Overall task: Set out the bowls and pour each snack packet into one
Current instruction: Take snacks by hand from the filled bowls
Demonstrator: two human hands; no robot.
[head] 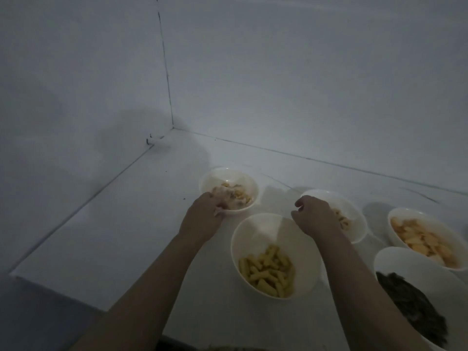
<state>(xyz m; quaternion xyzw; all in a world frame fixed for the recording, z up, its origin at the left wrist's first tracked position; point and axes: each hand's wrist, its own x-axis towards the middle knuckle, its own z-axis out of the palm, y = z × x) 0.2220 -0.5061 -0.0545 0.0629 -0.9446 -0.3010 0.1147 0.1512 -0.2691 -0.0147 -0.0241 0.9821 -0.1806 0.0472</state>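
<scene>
From the head camera, five round white bowls stand close together on a pale, dimly lit counter set into a corner of plain white walls. The far-left white bowl holds a few pale yellow snack pieces and a crumpled, translucent snack packet lying over its near rim. The left hand reaches to that rim with its fingers curled round the packet's edge, gripping it. Just nearer, the large white bowl holds short yellow stick snacks. The right hand hovers over the middle white bowl, which holds a few pale curled pieces; its fingers are loosely curled with nothing visible in them. At the right edge, a white bowl of orange-yellow chips stands beside a nearer white bowl of dark brown snacks.
</scene>
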